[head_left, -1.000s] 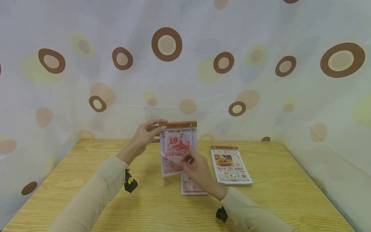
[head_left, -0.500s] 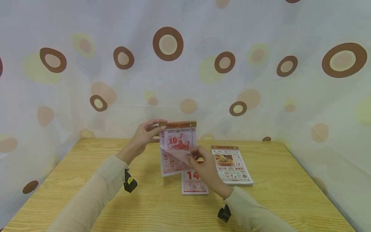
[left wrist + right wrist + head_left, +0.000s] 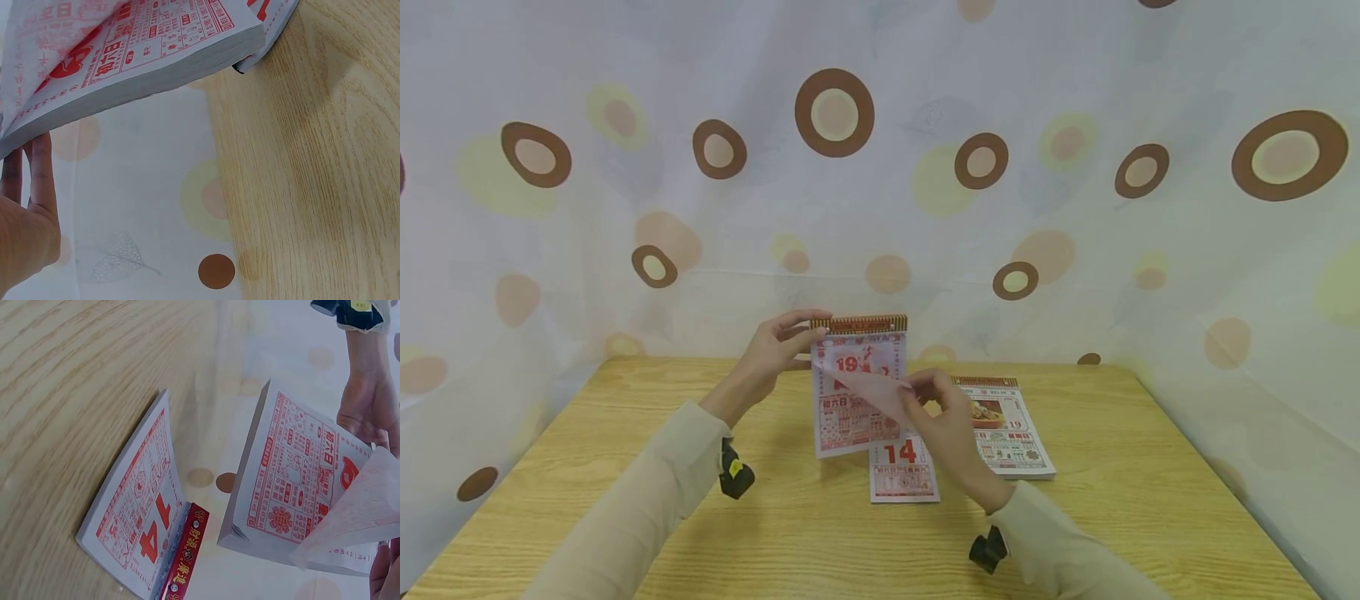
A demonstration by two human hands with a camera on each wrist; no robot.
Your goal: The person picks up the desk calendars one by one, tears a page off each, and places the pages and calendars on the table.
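Observation:
A thick tear-off calendar [image 3: 850, 425] with red print and a striped gold-brown header is held up, tilted, over the table. My left hand [image 3: 775, 346] grips its upper left edge, thumb in front and fingers behind. In the left wrist view, that hand [image 3: 28, 231] shows under the page block. The fingers of my right hand [image 3: 951, 433] pinch the lower right corner of the thin top sheet [image 3: 880, 392]. That sheet is lifted and folded diagonally, its upper edge still at the header. A red-printed page beneath shows in the right wrist view, where the right fingers are partly cut off.
Below the held calendar lies a smaller calendar [image 3: 902, 479] with a large red 14 and a red header [image 3: 184, 556]. To the right lies another calendar [image 3: 1015, 437] with a food picture, partly behind the right hand. A dotted cloth [image 3: 880, 208] hangs behind the wooden table [image 3: 790, 542].
My right hand has moved right and slightly up, drawing the sheet's corner with it and uncovering more of the page beneath. The left hand keeps its grip, nearly still.

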